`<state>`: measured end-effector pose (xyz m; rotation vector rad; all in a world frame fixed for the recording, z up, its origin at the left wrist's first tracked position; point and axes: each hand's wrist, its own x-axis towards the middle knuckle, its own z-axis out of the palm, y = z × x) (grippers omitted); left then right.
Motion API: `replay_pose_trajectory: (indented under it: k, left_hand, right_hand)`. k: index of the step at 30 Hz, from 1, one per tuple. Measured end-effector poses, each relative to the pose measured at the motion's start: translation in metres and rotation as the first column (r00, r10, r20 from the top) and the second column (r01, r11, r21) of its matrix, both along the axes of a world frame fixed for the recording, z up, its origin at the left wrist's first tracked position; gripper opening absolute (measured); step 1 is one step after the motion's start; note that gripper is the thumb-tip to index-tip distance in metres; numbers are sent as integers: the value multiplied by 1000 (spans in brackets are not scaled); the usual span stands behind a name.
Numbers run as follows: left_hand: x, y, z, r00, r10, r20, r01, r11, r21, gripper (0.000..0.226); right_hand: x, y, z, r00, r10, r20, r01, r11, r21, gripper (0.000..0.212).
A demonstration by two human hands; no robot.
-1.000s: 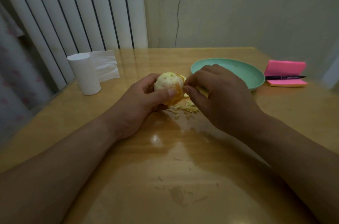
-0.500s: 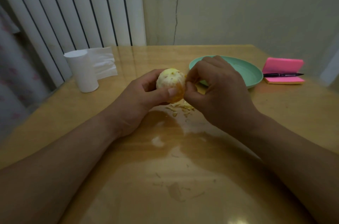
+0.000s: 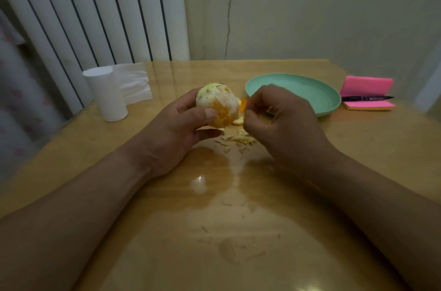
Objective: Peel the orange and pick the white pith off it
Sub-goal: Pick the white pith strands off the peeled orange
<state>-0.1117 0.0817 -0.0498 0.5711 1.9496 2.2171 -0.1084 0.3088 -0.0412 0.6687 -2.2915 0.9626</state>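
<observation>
Tabletop (image 3: 238, 207): left hand (image 3: 176, 128) grips orange (image 3: 218, 104); right hand (image 3: 281, 121), pinch contents unclear, now drawn off to 3 o'clock, another shred probably plucked.

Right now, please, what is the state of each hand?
Left hand: holds the orange.
Right hand: fingers pinched together beside it; whether they hold anything cannot be told.

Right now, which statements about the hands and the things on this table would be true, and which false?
1. The left hand grips the orange. True.
2. The pith scraps lie in the green plate. False: they lie on the table, nearer than the plate.
3. A black pen lies across the pink sticky notes. True.
4. The white paper roll lies on its side. False: it stands upright.
</observation>
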Motion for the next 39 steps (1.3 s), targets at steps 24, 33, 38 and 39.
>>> replay_pose_trajectory:
  k: [24,33,38,39]
  left_hand:
    - [0,3,-4,999,33,-2,-33,999,-4,61]
    - [1,-1,-6,999,43,-26,-45,996,-71,54]
    - [1,0,-7,999,41,-28,-43,996,-83,58]
    - [1,0,-6,999,40,-32,-43,995,-86,60]
  right_hand:
    - [0,-2,1,991,9,133,-16,999,51,15]
    - [2,-2,3,999,35,10,-35,999,39,8]
    - [-2,1,3,996,22,-87,-8,988,153,7]
    - [-3,1,4,993,26,-112,-6,983,181,7]
